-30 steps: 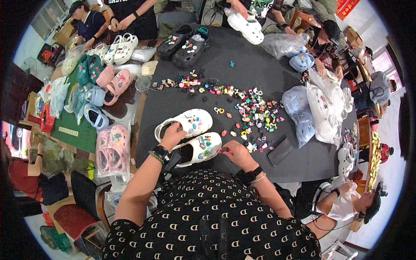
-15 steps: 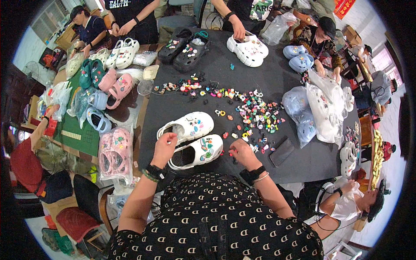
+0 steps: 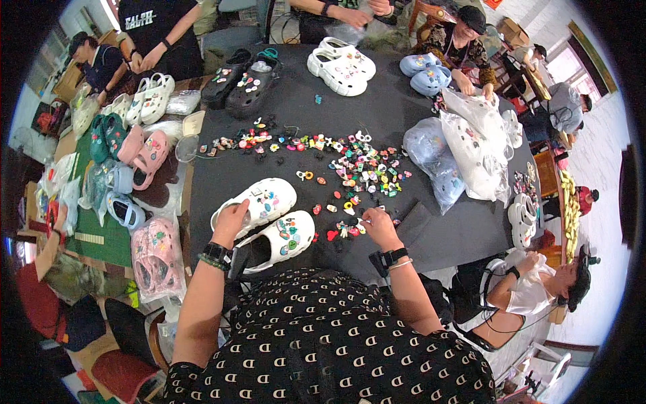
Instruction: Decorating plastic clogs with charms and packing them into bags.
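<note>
White clogs [image 3: 270, 202] with decorated tops lie side by side on the black table [image 3: 464, 236], at the near left. Left hand [image 3: 231, 221] is half curled at the farther clog's opening. Right hand [image 3: 381, 229] keeps its fingertips close together beside loose charms [image 3: 348, 229]. Whether either hand grips something, one cannot tell surely.

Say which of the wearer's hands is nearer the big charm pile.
Right. The right hand is on the near side of the charm pile; the left hand is farther, to its left, at the far white shoe.
</note>
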Available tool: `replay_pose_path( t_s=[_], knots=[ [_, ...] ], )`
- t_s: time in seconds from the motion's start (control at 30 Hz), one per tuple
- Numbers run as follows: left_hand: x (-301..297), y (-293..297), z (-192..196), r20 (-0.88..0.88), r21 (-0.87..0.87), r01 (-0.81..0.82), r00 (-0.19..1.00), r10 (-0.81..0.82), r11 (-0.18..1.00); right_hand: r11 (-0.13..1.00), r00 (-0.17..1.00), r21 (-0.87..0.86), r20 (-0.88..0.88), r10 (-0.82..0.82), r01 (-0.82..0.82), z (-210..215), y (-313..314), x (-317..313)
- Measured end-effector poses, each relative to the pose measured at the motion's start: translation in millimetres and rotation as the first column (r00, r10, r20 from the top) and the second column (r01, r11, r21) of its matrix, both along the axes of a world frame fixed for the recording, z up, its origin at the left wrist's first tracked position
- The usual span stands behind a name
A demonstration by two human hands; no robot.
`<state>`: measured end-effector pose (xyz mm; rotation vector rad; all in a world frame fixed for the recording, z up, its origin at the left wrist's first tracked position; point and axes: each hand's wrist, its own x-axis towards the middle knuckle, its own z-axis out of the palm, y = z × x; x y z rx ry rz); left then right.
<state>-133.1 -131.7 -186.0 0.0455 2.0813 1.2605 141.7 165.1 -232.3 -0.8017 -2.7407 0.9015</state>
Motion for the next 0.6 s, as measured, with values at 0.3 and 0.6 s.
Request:
replay_pose_path(
  t_s=[0.3, 0.6],
  knots=[
    [2.2, 20.9, -14.9, -0.287, -0.272, 0.03, 0.951, -0.111, 0.962, 0.997, 0.997, -0.037, -0.045, -0.063, 0.061, -2.5, 7.2, -36.1],
    [-1.6, 15.0, -32.5, -0.127, -0.085, -0.133, 0.984, 0.122, 0.987, 0.996, 0.985, 0.088, 0.172, -0.006, -0.01, -11.4, 14.1, -84.8]
  ],
)
